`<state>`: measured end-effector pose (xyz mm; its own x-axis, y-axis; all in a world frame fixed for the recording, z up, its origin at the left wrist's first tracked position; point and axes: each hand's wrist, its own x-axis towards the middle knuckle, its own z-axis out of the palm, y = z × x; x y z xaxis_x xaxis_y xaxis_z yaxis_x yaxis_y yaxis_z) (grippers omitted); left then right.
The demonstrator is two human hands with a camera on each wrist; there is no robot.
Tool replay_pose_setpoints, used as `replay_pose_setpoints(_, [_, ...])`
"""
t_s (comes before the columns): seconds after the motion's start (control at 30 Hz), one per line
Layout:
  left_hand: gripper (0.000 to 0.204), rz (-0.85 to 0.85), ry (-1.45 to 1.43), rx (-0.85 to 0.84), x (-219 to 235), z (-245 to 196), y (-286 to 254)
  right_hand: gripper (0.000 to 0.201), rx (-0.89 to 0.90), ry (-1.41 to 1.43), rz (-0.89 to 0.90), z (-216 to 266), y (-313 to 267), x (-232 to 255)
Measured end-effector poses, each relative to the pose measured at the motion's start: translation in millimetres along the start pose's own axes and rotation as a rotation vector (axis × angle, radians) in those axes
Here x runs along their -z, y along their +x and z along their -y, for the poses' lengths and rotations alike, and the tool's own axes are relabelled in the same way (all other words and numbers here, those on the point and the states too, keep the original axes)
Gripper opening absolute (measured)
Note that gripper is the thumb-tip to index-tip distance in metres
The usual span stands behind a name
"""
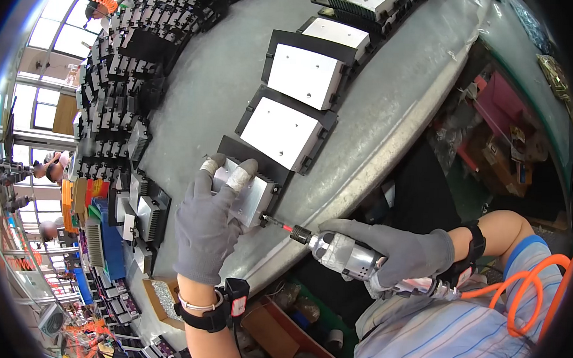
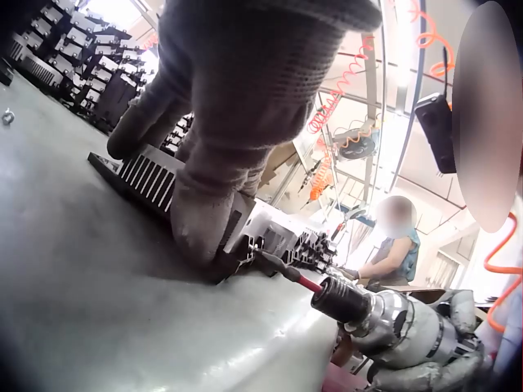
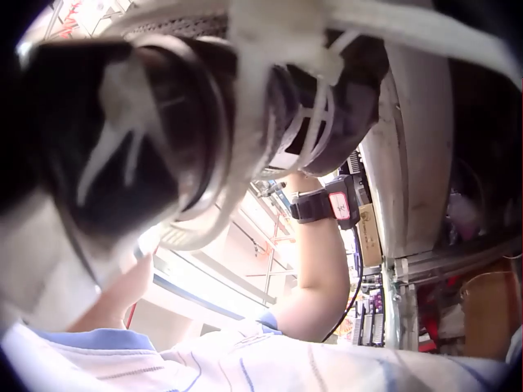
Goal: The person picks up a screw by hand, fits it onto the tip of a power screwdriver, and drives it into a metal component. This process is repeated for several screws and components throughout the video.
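Observation:
My left hand (image 1: 209,230), in a grey glove with tape on two fingertips, grips a finned metal heat sink (image 1: 255,200) on the table. Seen from the left wrist, the fingers come down around the heat sink's (image 2: 149,181) sides. A silver pneumatic screwdriver (image 1: 344,253) is held in my gloved right hand (image 1: 411,251). Its bit, with a red section, points left and meets the near end of the heat sink. The right wrist view is mostly filled by the blurred tool and cable close to the lens.
More heat sinks with white tops (image 1: 282,133) form a row behind on the grey table (image 1: 201,79). Many finned units (image 1: 118,88) crowd the far left. An orange air hose (image 1: 518,285) coils from the screwdriver. A carton of small parts (image 1: 163,301) sits near my left wrist; boxes lie below the table edge.

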<state>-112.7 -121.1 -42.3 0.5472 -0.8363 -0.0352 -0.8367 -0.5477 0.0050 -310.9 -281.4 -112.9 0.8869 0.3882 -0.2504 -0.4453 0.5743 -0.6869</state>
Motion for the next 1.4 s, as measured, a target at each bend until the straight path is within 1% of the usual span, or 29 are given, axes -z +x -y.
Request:
replay_pose_setpoints(0.03, [0.081, -0.021, 0.019, -0.021, -1, 1, 0, 0.087, 0.004, -0.001, -0.002, -3, 2, 0])
replay_pose_setpoints(0.1, [0.081, -0.044, 0.039, -0.047, -3, 2, 0, 0.086, 0.066, -0.117, -0.022, -7, 5, -1])
replay_pose_setpoints(0.13, [0.082, -0.038, 0.043, -0.045, -2, 1, -1, 0.086, 0.070, -0.117, -0.023, -4, 3, -3])
replay_pose_setpoints(0.2, [0.083, -0.042, 0.053, -0.046, -1, 1, 0, 0.086, -0.047, 0.018, -0.022, 5, 0, -6])
replay_pose_setpoints(0.3, [0.077, -0.025, 0.058, -0.004, 1, -2, 0, 0.087, -0.024, -0.050, -0.012, 7, 0, -6])
replay_pose_setpoints(0.37, [0.076, 0.036, -0.015, 0.021, 7, -3, 2, 0.087, -0.003, -0.032, 0.010, 6, -3, -6])
replay_pose_setpoints(0.4, [0.076, 0.023, -0.008, 0.026, 8, -3, 3, 0.087, 0.014, -0.015, 0.030, 8, -4, -6])
replay_pose_setpoints(0.47, [0.083, -0.011, 0.124, -0.065, 11, 1, 2, 0.088, -0.025, -0.049, 0.055, 18, -20, -14])
replay_pose_setpoints(0.5, [0.077, -0.163, 0.242, -0.168, 15, 8, 2, 0.089, 0.023, -0.108, 0.063, 22, -27, -16])
replay_pose_setpoints(0.53, [0.070, -0.223, 0.273, -0.148, 26, 13, 1, 0.090, 0.069, -0.169, 0.074, 25, -33, -16])
replay_pose_setpoints(0.6, [0.068, -0.372, -0.170, -0.015, 35, 22, -7, 0.092, 0.075, -0.206, 0.103, 23, -43, -11])
replay_pose_setpoints(0.63, [0.072, -0.369, -0.351, 0.108, 42, 21, -14, 0.092, 0.022, -0.207, 0.078, 24, -46, -9])
replay_pose_setpoints(0.67, [0.069, -0.421, -0.621, 0.255, 43, 12, -23, 0.093, -0.031, -0.206, 0.048, 23, -49, -7])
replay_pose_setpoints(0.7, [0.064, -0.464, -0.667, 0.338, 46, -5, -24, 0.094, 0.015, -0.230, 0.047, 18, -45, -4])
replay_pose_setpoints(0.73, [0.060, -0.506, -0.716, 0.422, 47, -14, -25, 0.094, 0.016, -0.231, 0.049, 17, -46, -3])
replay_pose_setpoints(0.77, [0.052, -0.329, -0.561, 0.527, 43, -11, -28, 0.095, -0.022, -0.197, 0.029, 20, -46, -5])
replay_pose_setpoints(0.8, [0.044, -0.443, -0.436, 0.387, 30, -12, -22, 0.096, -0.059, -0.167, 0.010, 22, -45, -5])
replay_pose_setpoints(0.83, [0.039, -0.379, -0.224, 0.481, 20, -16, -19, 0.096, -0.059, -0.174, 0.016, 21, -43, -5])
replay_pose_setpoints(0.87, [0.034, -0.308, -0.011, 0.570, 15, -24, -16, 0.096, -0.002, -0.193, 0.018, 17, -40, -4])
replay_pose_setpoints(0.9, [0.034, -0.314, -0.010, 0.576, 6, -23, -12, 0.096, 0.053, -0.212, 0.020, 15, -39, -4])
replay_pose_setpoints(0.97, [0.028, -0.159, 0.206, 0.769, -13, -16, -5, 0.095, 0.029, -0.191, 0.024, 17, -40, -9])
replay_pose_setpoints(1.0, [0.028, -0.161, 0.203, 0.768, -13, -13, -11, 0.095, 0.008, -0.161, 0.020, 18, -41, -10])
replay_pose_setpoints(1.07, [0.024, -0.578, -0.648, 0.800, -11, -1, -38, 0.095, -0.019, -0.199, 0.046, 19, -43, -4])
replay_pose_setpoints(1.1, [0.024, -0.570, -0.651, 0.793, -16, 5, -51, 0.095, -0.026, -0.224, 0.054, 18, -44, -3])
replay_pose_setpoints(1.17, [0.022, -0.684, -0.556, 0.710, -33, 20, -74, 0.094, -0.031, -0.241, 0.058, 18, -43, -2])
replay_pose_setpoints(1.2, [0.022, -0.678, -0.555, 0.709, -43, 25, -81, 0.094, -0.061, -0.218, 0.062, 18, -41, -2])
replay_pose_setpoints(1.27, [0.019, -0.582, -0.508, 0.658, -58, 34, -89, 0.093, -0.094, -0.191, 0.066, 14, -37, -2])
replay_pose_setpoints(1.3, [0.019, -0.548, -0.538, 0.731, -61, 31, -86, 0.093, -0.070, -0.194, 0.082, 11, -34, -1])
replay_pose_setpoints(1.4, [0.017, -0.584, -0.553, 0.707, -72, 39, -83, 0.092, -0.054, -0.205, 0.079, 6, -31, -4])
